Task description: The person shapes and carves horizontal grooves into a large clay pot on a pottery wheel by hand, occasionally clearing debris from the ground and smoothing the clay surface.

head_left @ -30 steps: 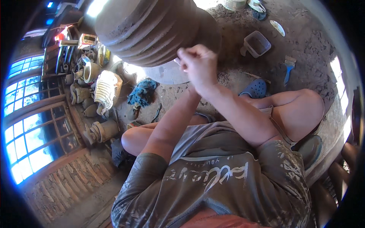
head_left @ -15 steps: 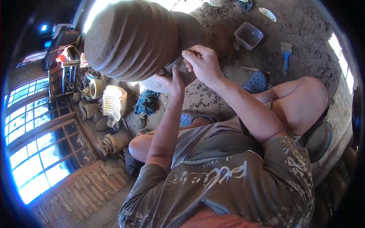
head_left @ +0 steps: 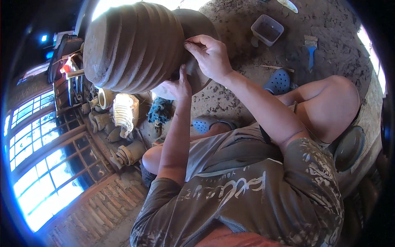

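A large brown clay pot (head_left: 133, 47) with ridges running around its wall fills the upper left. At its right side is a round, dark clay-coloured disc (head_left: 199, 26). My right hand (head_left: 210, 57) is closed in a pinch, its fingertips against the pot wall beside the disc. Whatever sits in the pinch is too small to make out. Below it, my left hand (head_left: 180, 85) is at the pot's lower edge, thumb stretched up and apart from the fingers. Some of those fingers are partly hidden by the pot.
On the muddy floor lie a clear plastic tub (head_left: 267, 31), a blue-handled brush (head_left: 311, 51) and a thin stick (head_left: 277, 68). A teal cloth (head_left: 159, 110) lies near my left forearm. Several clay pots (head_left: 128, 153) line the left wall below the windows. A dark round dish (head_left: 349, 148) is at right.
My right hand has moved left, and its pinched fingertips now meet the pot wall. My left hand stays low by the pot, its thumb still raised. The whole view has shifted slightly.
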`<state>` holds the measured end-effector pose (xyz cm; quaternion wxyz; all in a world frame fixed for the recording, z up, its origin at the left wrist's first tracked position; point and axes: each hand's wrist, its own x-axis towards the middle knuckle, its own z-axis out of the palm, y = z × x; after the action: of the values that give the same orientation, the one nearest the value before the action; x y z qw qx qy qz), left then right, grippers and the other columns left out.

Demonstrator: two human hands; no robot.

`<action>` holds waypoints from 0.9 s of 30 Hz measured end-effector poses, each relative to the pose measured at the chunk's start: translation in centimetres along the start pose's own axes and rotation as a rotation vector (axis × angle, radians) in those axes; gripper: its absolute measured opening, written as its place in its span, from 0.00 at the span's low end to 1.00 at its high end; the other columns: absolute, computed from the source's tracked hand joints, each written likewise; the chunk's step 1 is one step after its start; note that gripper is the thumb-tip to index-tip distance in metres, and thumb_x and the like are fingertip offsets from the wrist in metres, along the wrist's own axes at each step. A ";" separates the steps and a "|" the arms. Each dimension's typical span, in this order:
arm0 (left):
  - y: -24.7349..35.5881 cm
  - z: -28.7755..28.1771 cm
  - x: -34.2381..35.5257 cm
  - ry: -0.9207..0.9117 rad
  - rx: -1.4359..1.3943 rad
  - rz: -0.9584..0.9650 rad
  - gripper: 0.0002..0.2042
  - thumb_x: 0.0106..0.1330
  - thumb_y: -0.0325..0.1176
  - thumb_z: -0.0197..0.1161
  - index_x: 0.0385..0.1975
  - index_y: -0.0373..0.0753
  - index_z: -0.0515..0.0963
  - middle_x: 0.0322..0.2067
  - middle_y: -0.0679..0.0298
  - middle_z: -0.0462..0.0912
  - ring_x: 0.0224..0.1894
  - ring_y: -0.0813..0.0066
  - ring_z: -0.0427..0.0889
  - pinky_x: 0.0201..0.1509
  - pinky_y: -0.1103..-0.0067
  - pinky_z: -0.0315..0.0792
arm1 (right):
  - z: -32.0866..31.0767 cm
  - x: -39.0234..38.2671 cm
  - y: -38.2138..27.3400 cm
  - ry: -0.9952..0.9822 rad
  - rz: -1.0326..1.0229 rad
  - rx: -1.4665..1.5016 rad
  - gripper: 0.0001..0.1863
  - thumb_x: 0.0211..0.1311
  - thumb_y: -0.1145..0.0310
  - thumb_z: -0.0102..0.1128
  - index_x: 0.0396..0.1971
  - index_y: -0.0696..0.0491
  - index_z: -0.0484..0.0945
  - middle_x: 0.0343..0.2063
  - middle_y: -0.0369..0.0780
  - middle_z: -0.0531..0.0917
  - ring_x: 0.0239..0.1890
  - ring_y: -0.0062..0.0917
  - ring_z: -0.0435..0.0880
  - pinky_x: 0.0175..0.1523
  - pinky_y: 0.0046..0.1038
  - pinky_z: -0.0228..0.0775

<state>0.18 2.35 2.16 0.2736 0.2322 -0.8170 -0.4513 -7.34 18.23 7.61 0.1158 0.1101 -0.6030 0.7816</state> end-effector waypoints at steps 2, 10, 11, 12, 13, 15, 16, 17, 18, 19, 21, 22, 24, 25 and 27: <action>0.1 0.1 0.0 0.007 -0.038 0.025 0.49 0.59 0.41 0.82 0.73 0.26 0.56 0.72 0.43 0.64 0.73 0.49 0.66 0.77 0.59 0.59 | 0.0 0.1 -0.2 -0.023 -0.111 -0.062 0.08 0.66 0.76 0.72 0.42 0.62 0.87 0.35 0.38 0.89 0.31 0.16 0.85 0.36 0.21 0.78; -1.3 -1.5 0.9 -0.034 0.280 0.058 0.37 0.67 0.47 0.74 0.68 0.28 0.70 0.67 0.41 0.74 0.69 0.44 0.72 0.74 0.59 0.65 | -0.5 1.2 -0.4 -0.073 -0.405 -0.343 0.12 0.59 0.59 0.77 0.30 0.51 0.85 0.32 0.37 0.88 0.37 0.36 0.88 0.44 0.36 0.81; -1.3 -1.7 1.0 -0.041 0.302 0.091 0.35 0.69 0.47 0.73 0.68 0.29 0.71 0.67 0.42 0.74 0.69 0.44 0.73 0.73 0.59 0.65 | -0.7 1.5 -0.5 -0.096 -0.443 -0.355 0.13 0.57 0.60 0.78 0.29 0.52 0.85 0.31 0.38 0.87 0.36 0.36 0.87 0.42 0.35 0.81; -1.4 -2.0 1.2 -0.048 0.323 0.125 0.34 0.70 0.47 0.72 0.68 0.30 0.71 0.67 0.43 0.75 0.69 0.43 0.73 0.73 0.59 0.66 | -0.9 1.8 -0.7 -0.119 -0.482 -0.367 0.13 0.56 0.61 0.80 0.29 0.53 0.84 0.30 0.38 0.87 0.34 0.35 0.86 0.41 0.34 0.80; -1.5 -2.5 1.3 -0.102 0.367 0.105 0.33 0.71 0.48 0.70 0.68 0.31 0.72 0.67 0.44 0.75 0.69 0.43 0.72 0.73 0.58 0.64 | -1.1 2.1 -0.8 -0.141 -0.522 -0.379 0.14 0.54 0.62 0.81 0.28 0.54 0.84 0.29 0.39 0.86 0.33 0.35 0.86 0.40 0.33 0.80; -0.9 -3.5 1.9 -0.212 0.455 0.069 0.32 0.74 0.50 0.65 0.69 0.33 0.72 0.68 0.45 0.75 0.70 0.43 0.71 0.74 0.56 0.62 | -1.4 2.7 -0.6 -0.194 -0.515 -0.405 0.15 0.53 0.60 0.81 0.27 0.53 0.84 0.27 0.38 0.86 0.32 0.34 0.86 0.39 0.33 0.79; -1.7 -3.9 2.4 -0.249 0.555 0.141 0.32 0.75 0.51 0.62 0.70 0.33 0.71 0.70 0.45 0.72 0.72 0.42 0.69 0.76 0.55 0.59 | -1.6 3.0 -0.5 -0.219 -0.512 -0.419 0.15 0.53 0.59 0.82 0.27 0.53 0.84 0.27 0.38 0.85 0.32 0.34 0.86 0.39 0.33 0.79; -3.1 -4.9 2.8 -0.280 0.659 0.211 0.31 0.77 0.51 0.60 0.71 0.34 0.70 0.72 0.45 0.70 0.74 0.42 0.66 0.77 0.53 0.56 | -1.7 3.3 -0.6 -0.248 -0.496 -0.415 0.16 0.53 0.59 0.82 0.26 0.53 0.84 0.26 0.38 0.85 0.32 0.34 0.85 0.39 0.33 0.79; -4.3 -5.6 3.0 -0.311 0.762 0.280 0.31 0.78 0.51 0.57 0.72 0.34 0.69 0.73 0.46 0.68 0.75 0.41 0.63 0.79 0.52 0.52 | -1.8 3.6 -0.7 -0.277 -0.479 -0.411 0.16 0.53 0.58 0.82 0.25 0.53 0.84 0.25 0.38 0.85 0.31 0.34 0.85 0.39 0.33 0.78; -5.6 -6.2 3.1 -0.277 0.746 0.294 0.29 0.77 0.51 0.58 0.70 0.37 0.72 0.73 0.46 0.69 0.76 0.41 0.62 0.79 0.51 0.50 | -1.9 3.9 -0.7 -0.306 -0.462 -0.407 0.16 0.53 0.58 0.82 0.24 0.53 0.84 0.24 0.38 0.84 0.31 0.34 0.85 0.39 0.33 0.78; -7.2 -6.6 3.7 -0.225 0.714 0.317 0.27 0.76 0.50 0.59 0.68 0.41 0.75 0.72 0.46 0.69 0.76 0.41 0.61 0.79 0.49 0.48 | -2.4 5.1 -0.9 -0.380 -0.352 -0.455 0.16 0.53 0.59 0.82 0.24 0.54 0.83 0.24 0.38 0.85 0.30 0.32 0.86 0.40 0.32 0.78; -8.1 -6.7 3.9 -0.208 0.702 0.318 0.26 0.75 0.50 0.60 0.67 0.42 0.76 0.72 0.46 0.69 0.76 0.41 0.60 0.79 0.49 0.47 | -2.7 5.8 -1.1 -0.417 -0.296 -0.479 0.17 0.54 0.60 0.82 0.24 0.55 0.83 0.25 0.38 0.85 0.30 0.31 0.86 0.40 0.31 0.78; -9.5 -6.9 4.2 -0.204 0.692 0.298 0.27 0.76 0.50 0.59 0.69 0.42 0.75 0.73 0.46 0.68 0.76 0.41 0.60 0.78 0.49 0.48 | -3.1 7.5 -1.7 -0.426 -0.115 -0.437 0.15 0.55 0.60 0.82 0.27 0.55 0.86 0.26 0.38 0.86 0.30 0.28 0.87 0.41 0.30 0.78; -10.0 -7.0 4.2 -0.200 0.687 0.288 0.27 0.76 0.50 0.59 0.69 0.42 0.74 0.73 0.46 0.68 0.76 0.41 0.60 0.78 0.49 0.48 | -3.2 8.2 -1.6 -0.431 -0.025 -0.414 0.14 0.55 0.61 0.82 0.28 0.55 0.87 0.26 0.38 0.87 0.31 0.27 0.87 0.41 0.30 0.78; -10.1 -6.8 4.3 -0.213 0.661 0.285 0.29 0.76 0.51 0.58 0.71 0.42 0.72 0.73 0.46 0.67 0.76 0.41 0.60 0.78 0.49 0.48 | -3.0 9.5 -1.5 -0.370 0.025 -0.346 0.10 0.62 0.66 0.76 0.39 0.55 0.90 0.31 0.42 0.89 0.35 0.27 0.88 0.44 0.31 0.79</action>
<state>2.86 -9.41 -2.57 0.1577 0.1437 -0.9666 -0.1421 -15.94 21.96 11.24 0.0110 0.2226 -0.7400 0.6346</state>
